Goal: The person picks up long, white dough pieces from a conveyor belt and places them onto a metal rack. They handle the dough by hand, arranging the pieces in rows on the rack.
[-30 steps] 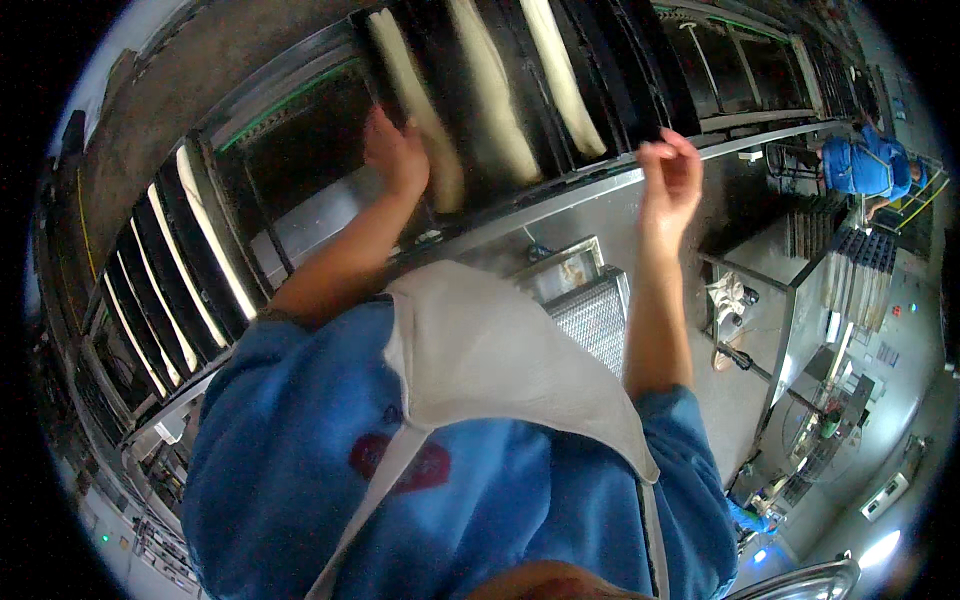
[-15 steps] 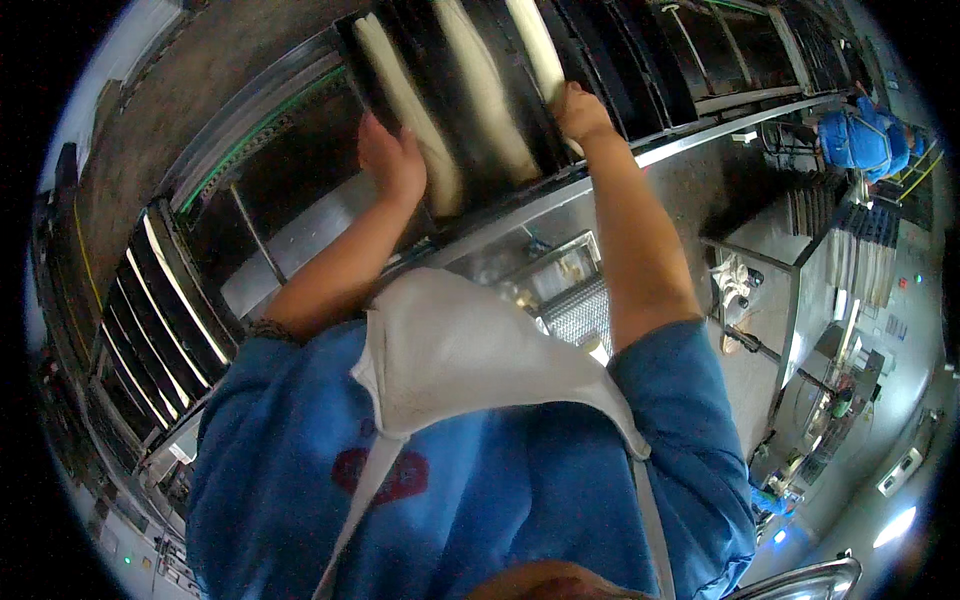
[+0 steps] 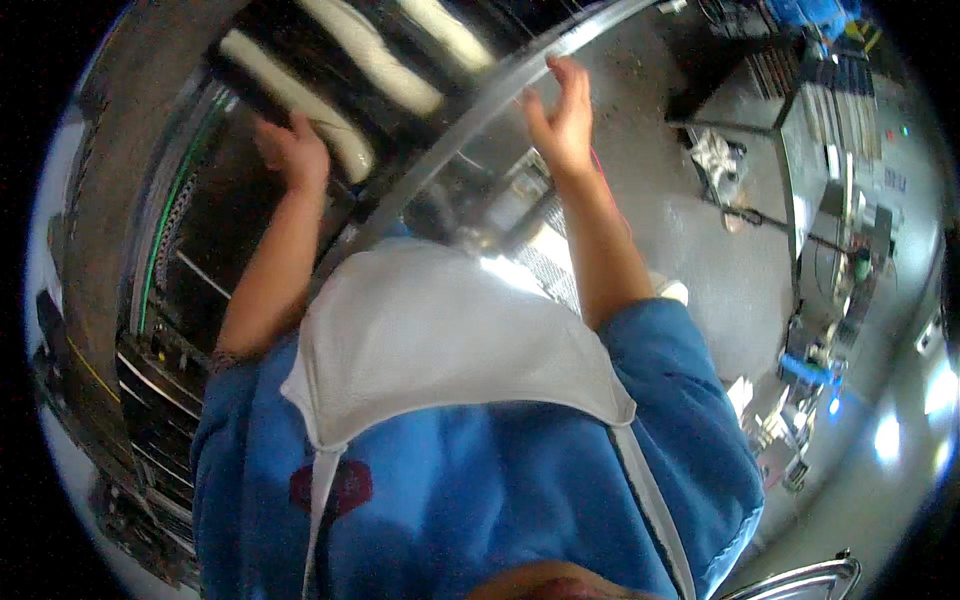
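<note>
Long pale dough strips, the leftmost (image 3: 300,105), another (image 3: 375,60) and a third (image 3: 445,35), lie side by side in the dark grooves of a black tray (image 3: 300,50). My left hand (image 3: 293,155) is by the left side of the leftmost strip, slightly blurred, its thumb apart from its fingers and nothing in it. I cannot tell whether it touches the tray. My right hand (image 3: 562,120) is held off to the right of the steel rail (image 3: 480,115), empty, with thumb and fingers apart.
The tray sits on a conveyor with a green-edged chain (image 3: 170,210) at its left. More dark trays (image 3: 160,410) stand at lower left. To the right are a steel table (image 3: 760,110) with stacked ribbed trays (image 3: 845,110) and a person in blue (image 3: 810,12).
My right hand has let go of the tray's right part and moved away from it. My left hand has shifted left and remains beside the leftmost strip. The whole view has turned.
</note>
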Available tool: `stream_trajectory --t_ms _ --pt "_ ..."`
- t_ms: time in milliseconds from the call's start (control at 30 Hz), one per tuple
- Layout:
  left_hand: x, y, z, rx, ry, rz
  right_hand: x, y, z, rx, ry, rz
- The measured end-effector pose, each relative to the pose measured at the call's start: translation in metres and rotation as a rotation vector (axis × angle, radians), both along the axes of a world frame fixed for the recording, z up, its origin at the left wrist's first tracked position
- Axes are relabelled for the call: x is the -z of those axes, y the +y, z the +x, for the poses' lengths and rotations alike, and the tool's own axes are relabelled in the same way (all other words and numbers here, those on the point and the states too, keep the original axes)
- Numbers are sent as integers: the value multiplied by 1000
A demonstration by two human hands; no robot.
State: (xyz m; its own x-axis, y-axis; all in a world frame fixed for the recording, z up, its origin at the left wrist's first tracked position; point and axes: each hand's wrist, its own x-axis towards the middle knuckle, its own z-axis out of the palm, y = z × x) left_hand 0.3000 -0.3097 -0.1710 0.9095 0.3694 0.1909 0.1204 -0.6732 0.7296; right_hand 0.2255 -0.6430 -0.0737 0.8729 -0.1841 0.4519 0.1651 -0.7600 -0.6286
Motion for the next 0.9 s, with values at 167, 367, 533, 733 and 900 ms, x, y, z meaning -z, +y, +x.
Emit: stream_trajectory --t_ms 167,367,533,733,900 --pt "-13 -24 31 -9 -27 45 61 -39 -142 143 497 -126" --pt "-23 -49 47 -20 36 98 63 -3 -137 -45 1023 -372" --pt "-9 -54 46 21 18 30 -44 -50 -117 281 322 132" --pt "17 -52 37 -88 67 156 -237 -83 -44 1 -309 541" --pt "5 -59 30 -99 84 85 -278 -59 38 -77 -438 682"
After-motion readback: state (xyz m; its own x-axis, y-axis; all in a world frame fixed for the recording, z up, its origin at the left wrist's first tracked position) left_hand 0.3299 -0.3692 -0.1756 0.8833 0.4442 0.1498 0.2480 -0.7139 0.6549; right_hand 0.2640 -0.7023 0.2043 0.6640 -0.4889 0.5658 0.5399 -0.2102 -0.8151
